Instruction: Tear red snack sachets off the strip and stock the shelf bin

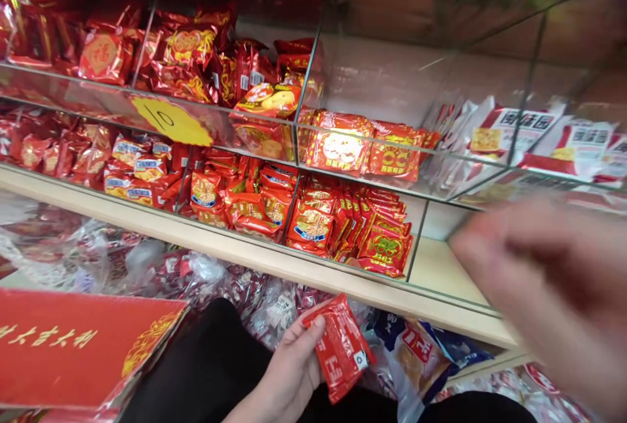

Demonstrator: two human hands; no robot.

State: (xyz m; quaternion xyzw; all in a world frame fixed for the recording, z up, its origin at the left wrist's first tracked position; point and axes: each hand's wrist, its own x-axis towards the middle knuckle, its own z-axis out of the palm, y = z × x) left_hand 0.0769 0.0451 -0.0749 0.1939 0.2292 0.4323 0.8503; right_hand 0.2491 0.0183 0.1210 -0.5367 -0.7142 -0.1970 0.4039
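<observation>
Left of the left hand [294, 367], a red box [73, 351] reads "大吉大利"; farther up-left, a yellow tag [171, 121] shows "10", a shiny packet [102, 56] "福". Above the right hand [563, 286], white packets [524, 123] show "味园".

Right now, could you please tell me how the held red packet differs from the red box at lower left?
The red packet is in the left hand; the red box is in neither hand. The packet shows whitish print, the box gold. The packet looks smaller than the box. Both are red.
</observation>
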